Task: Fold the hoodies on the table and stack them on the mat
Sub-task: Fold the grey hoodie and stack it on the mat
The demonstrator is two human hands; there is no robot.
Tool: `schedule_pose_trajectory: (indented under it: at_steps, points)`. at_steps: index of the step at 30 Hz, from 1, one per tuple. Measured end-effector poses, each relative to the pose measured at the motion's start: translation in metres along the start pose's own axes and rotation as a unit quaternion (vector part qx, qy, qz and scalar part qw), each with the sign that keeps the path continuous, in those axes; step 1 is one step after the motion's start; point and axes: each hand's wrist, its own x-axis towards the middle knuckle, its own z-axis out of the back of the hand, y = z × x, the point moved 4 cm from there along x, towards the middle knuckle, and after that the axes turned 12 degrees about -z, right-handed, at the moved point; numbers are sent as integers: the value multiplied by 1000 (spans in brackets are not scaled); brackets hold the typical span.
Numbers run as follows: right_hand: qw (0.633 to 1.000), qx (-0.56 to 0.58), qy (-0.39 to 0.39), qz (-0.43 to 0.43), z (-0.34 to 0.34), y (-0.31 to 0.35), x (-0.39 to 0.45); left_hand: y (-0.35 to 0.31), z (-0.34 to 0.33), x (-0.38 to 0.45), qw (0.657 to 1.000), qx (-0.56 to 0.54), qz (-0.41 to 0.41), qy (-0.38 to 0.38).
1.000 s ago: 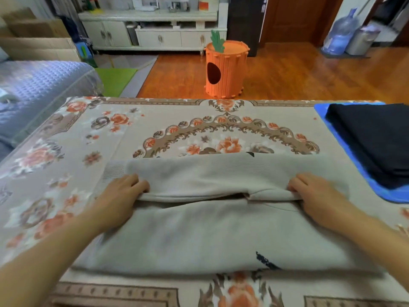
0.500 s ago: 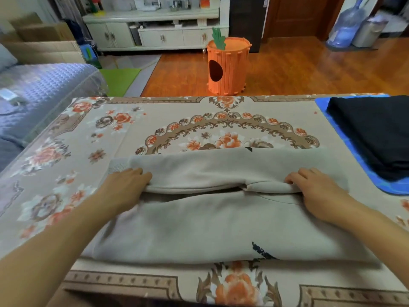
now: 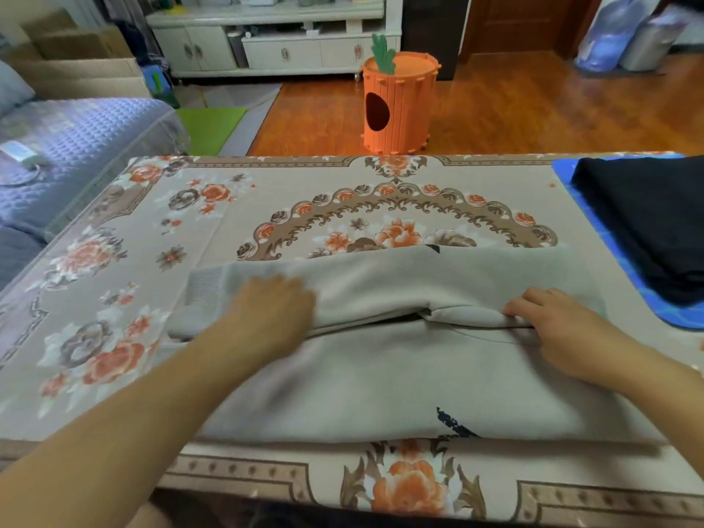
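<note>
One tabletop (image 3: 125, 283), covered in a floral-patterned cloth, fills most of the view. Its far edge and near edge both show; the left corner sits close to a blue-covered sofa (image 3: 68, 146).

Two hoodies counted. One grey hoodie (image 3: 381, 379) lies across the near centre of the tabletop, its far part folded toward the person, fold edge running left to right across the middle. One dark hoodie (image 3: 655, 226) lies folded on the one blue mat (image 3: 624, 261) at the right edge of the tabletop, apart from the grey one.

Two hands, both on the grey hoodie. Left hand (image 3: 270, 310) lies palm down on the folded flap near its left end, somewhat blurred; fingers seem flat and spread, holding nothing. Right hand (image 3: 552, 322) sits at the fold edge near the right end, fingers curled over the flap's edge, pinching the cloth.

Open room: bare patterned tabletop beyond the grey hoodie to the far edge, and a broad strip to its left. A narrow strip separates the grey hoodie from the mat. The hoodie's near hem lies just inside the near edge.

One orange carrot-shaped barrel (image 3: 398, 104) stands on the wooden floor beyond.
</note>
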Motion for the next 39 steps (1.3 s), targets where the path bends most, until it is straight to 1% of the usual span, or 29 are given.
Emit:
schedule_pose_trajectory:
  at_steps: [1,2,3,4,5,6,8,9,10,11,13,14,15,17,18,19,21,24,26,27,28,29,30,32,33,35,36,37,39]
  points:
    - [1000,7,-8,4,0,-1,-1,-18,20,23,993,-55,-23,-104]
    - [1000,17,-16,6,1,-1,-2,-34,39,47,970,-137,-44,-196]
    - [999,27,-21,9,1,-1,-5,-49,54,69,940,-215,-62,-259]
    - [999,34,-23,11,1,-1,-7,-62,62,90,919,-264,-68,-284]
    - [999,39,-22,11,2,0,-10,-76,63,107,916,-292,-67,-267]
    - [999,39,-16,9,3,-1,-12,-91,54,120,930,-292,-70,-212]
    - [999,42,21,14,9,-2,-20,-121,18,128,958,-262,-93,-70]
    - [998,44,43,11,17,-3,-24,-130,1,126,961,-254,-100,-35]
    - [996,73,51,-3,29,-3,-25,-133,-11,124,961,-254,-101,-32]
    - [991,129,26,-24,45,-3,-23,-135,-16,124,961,-253,-103,-40]
    - [964,229,-126,-47,72,-5,-5,-135,-16,123,963,-245,-102,-39]
    - [954,232,-180,-56,76,-5,10,-135,-14,123,965,-242,-97,-37]
    - [958,204,-187,-77,72,-4,26,-134,-13,124,966,-239,-92,-34]
    - [975,123,-106,-153,35,-6,56,-135,-13,124,967,-240,-80,-29]
    - [974,101,-60,-192,12,-10,64,-136,-14,123,967,-241,-75,-29]
    - [969,99,-35,-223,-6,-16,68,-136,-14,122,967,-244,-72,-31]
    - [963,107,-20,-247,-19,-21,70,-134,-14,124,964,-253,-64,-44]
    - [958,74,-21,-277,-6,-17,66,-135,-15,123,964,-254,-57,-57]
    - [961,80,-88,-251,14,1,63,-137,-17,124,964,-254,-53,-52]
    - [966,92,-123,-207,18,16,62,-137,-16,124,963,-260,-54,-47]
    - [972,108,-134,-157,17,33,61,-136,-14,124,959,-275,-59,-42]
    - [979,117,-118,-115,11,50,58,-134,-10,122,948,-309,-71,-37]
    - [985,114,-93,-95,0,60,56,-127,-5,118,926,-368,-80,-36]
    - [987,95,-66,-109,-18,63,52,-103,-2,103,876,-473,-71,-55]
    - [986,94,-67,-122,-21,61,52,-86,-7,89,883,-462,-56,-67]
    - [985,86,-73,-134,-14,59,47,-53,-30,55,944,-324,-25,-59]
    - [985,80,-73,-130,-15,60,48,-36,-47,35,963,-269,-3,-28]
    - [986,76,-71,-129,-15,62,48,-20,-65,16,969,-244,20,15]
    - [986,65,-65,-137,-14,66,48,3,-91,-14,965,-242,39,92]
